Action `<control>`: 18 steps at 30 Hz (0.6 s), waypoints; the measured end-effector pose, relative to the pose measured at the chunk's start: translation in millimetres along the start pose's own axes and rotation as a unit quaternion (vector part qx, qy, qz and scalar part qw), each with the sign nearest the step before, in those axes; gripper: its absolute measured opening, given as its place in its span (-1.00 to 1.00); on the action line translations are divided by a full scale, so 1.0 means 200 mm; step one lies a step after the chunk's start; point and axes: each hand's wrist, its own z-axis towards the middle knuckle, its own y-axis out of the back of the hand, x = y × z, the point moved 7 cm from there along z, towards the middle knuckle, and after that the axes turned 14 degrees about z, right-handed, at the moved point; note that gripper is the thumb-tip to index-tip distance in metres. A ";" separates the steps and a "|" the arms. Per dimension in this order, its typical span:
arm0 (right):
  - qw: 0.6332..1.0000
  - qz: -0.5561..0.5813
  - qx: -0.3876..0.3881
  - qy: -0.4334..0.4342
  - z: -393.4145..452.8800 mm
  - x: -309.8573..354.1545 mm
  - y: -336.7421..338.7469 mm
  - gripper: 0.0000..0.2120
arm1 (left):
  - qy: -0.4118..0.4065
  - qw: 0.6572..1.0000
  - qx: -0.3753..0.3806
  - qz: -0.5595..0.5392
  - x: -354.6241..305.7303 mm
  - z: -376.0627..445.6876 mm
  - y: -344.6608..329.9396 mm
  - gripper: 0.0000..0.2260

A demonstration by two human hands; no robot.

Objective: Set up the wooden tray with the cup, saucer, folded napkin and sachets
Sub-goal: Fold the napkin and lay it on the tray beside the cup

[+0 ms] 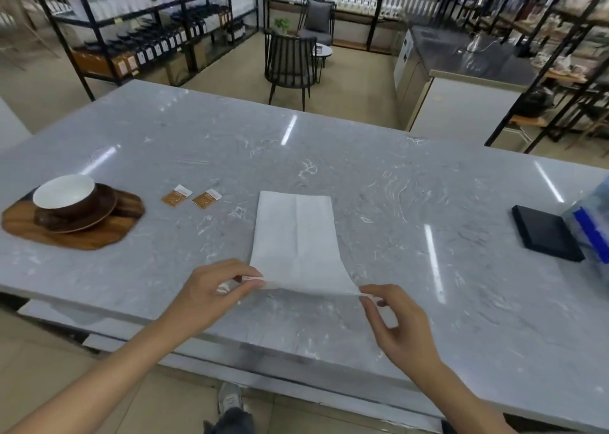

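A white paper napkin (295, 232) lies flat in the middle of the grey marble counter (395, 203), its near edge lifted. My left hand (211, 293) pinches the near left corner and my right hand (400, 326) pinches the near right corner. At the far left a wooden tray (108, 232) carries a brown saucer (99, 214) with a brown cup (66, 194), white inside. Two small orange-and-white sachets (177, 195) (207, 198) lie on the counter between the tray and the napkin.
A flat black box (545, 232) sits at the counter's right end beside a clear plastic pack with a blue stripe (593, 226). Beyond the counter stand a dark chair (290, 61), shelving racks and a steel work unit (461, 81).
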 end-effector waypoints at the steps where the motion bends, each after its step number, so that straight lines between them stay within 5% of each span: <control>1: 0.999 0.030 -0.017 -0.016 0.01 0.05 0.03 -0.73 | 0.007 0.999 -0.026 -0.018 -0.01 0.00 0.05 -0.92; 8: 0.981 0.171 -0.070 -0.052 0.26 0.13 0.08 -0.61 | 0.087 0.983 -0.093 -0.131 0.02 0.17 0.17 -0.89; 18: 0.956 0.189 -0.086 -0.207 0.72 -0.50 -0.23 -0.73 | 0.219 0.971 -0.039 -0.089 0.59 0.65 -0.18 -0.94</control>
